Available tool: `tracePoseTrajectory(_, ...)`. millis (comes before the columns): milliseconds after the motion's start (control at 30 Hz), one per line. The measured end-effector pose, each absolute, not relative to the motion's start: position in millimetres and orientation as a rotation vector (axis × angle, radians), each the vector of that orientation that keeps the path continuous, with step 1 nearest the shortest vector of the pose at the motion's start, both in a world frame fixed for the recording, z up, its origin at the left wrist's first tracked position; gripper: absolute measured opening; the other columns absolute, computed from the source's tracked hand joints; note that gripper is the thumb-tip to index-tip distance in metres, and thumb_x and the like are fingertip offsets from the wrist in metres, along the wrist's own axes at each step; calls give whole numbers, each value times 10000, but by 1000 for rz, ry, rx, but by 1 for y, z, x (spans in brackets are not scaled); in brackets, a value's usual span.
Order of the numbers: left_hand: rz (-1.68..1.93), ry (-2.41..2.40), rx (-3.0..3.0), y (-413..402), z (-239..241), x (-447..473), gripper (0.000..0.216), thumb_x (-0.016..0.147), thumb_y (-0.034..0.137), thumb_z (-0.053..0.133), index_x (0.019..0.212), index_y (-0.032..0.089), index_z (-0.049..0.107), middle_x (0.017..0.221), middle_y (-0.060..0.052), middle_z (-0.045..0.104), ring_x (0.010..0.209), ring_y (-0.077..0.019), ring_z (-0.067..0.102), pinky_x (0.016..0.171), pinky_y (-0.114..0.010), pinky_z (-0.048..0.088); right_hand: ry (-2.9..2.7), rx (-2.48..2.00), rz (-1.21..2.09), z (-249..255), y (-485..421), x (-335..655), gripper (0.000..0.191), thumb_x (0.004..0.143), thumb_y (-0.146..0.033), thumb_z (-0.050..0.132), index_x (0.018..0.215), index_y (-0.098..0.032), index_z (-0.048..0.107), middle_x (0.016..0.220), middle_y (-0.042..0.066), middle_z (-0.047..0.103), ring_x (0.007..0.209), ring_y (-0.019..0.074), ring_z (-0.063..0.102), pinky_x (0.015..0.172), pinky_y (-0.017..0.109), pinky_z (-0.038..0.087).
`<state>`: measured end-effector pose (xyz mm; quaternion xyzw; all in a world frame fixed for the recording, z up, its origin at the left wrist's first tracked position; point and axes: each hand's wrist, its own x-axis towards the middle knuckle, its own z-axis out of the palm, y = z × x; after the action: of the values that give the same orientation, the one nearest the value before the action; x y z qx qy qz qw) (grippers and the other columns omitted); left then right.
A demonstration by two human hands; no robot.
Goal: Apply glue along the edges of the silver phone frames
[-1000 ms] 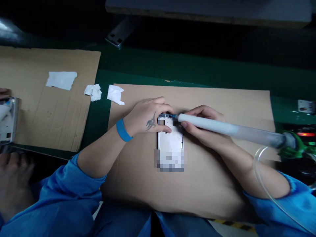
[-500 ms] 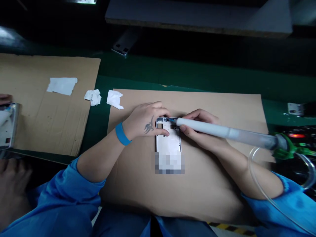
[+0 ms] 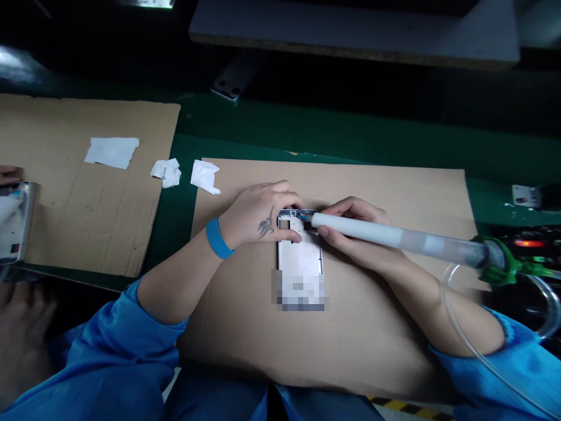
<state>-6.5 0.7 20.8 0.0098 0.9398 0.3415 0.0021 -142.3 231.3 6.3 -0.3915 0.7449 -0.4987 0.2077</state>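
Note:
A white phone frame (image 3: 300,260) lies flat on a sheet of brown cardboard (image 3: 372,316). My left hand (image 3: 258,213), with a blue wristband, pinches the frame's top left corner and holds it down. My right hand (image 3: 357,234) grips a long white dispensing syringe (image 3: 394,237) like a pen. The syringe's tip rests on the top edge of the frame, close to my left fingertips. A green fitting (image 3: 504,263) and a clear hose (image 3: 464,333) hang from the syringe's far end.
Crumpled white wipes (image 3: 204,175) (image 3: 165,172) and a flat one (image 3: 111,152) lie to the left, near a second cardboard sheet (image 3: 65,222). Another person's hand holds a phone frame (image 3: 13,222) at the far left. A dark phone (image 3: 230,82) lies on the green belt behind.
The syringe tip has slid slightly left along the top edge of the frame. My left hand stays on the corner. The view has shifted a little.

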Motion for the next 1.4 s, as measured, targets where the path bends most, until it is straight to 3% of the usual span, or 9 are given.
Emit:
tracePoseTrajectory(367,1051,2959,31,2,22,-6,563,847,591,986,1244,227,821,1184,-71,773,1053,-268,742,898,-365,525,2099,-1083,-1389,4,232,-144,315,862,-509,950,918,-277,743,802,32,789,648,218,716,561,334,577)
tracePoseTrajectory(900,1028,2967,50,2,22,-7,564,858,596,979,1247,221,817,1192,-75,772,1055,-271,738,892,-364,509,2118,-1027,-1438,5,231,-141,287,853,-455,957,935,-282,743,826,44,798,656,226,721,552,340,573)
tracePoseTrajectory(1167,1007,2977,60,3,20,-6,598,856,586,997,1276,206,804,1201,-73,772,1088,-279,758,924,-374,546,2054,-1029,-1515,-5,235,-147,408,900,-587,960,951,-248,739,822,46,786,658,199,727,552,294,566)
tracePoseTrajectory(1233,1036,3000,63,3,17,-4,695,859,605,996,1366,195,757,1284,-94,770,1155,-296,766,984,-391,574,1970,-964,-1623,-6,236,-147,451,945,-641,928,1004,-247,718,831,43,795,656,197,748,563,293,596)
tracePoseTrajectory(1333,1114,3117,-154,-1,11,-1,782,955,638,903,1526,182,625,1483,-157,703,1263,-315,750,973,-394,604,1830,-928,-1744,-7,236,-143,466,1047,-646,831,1272,-265,684,832,25,805,636,201,763,580,314,644)
tracePoseTrajectory(1400,1125,3184,-466,-6,10,0,696,1037,592,818,1529,161,581,1387,-160,728,1164,-294,766,865,-373,594,1847,-1015,-1737,-9,236,-139,507,1100,-619,771,1438,-264,641,808,19,795,615,208,764,586,334,659)
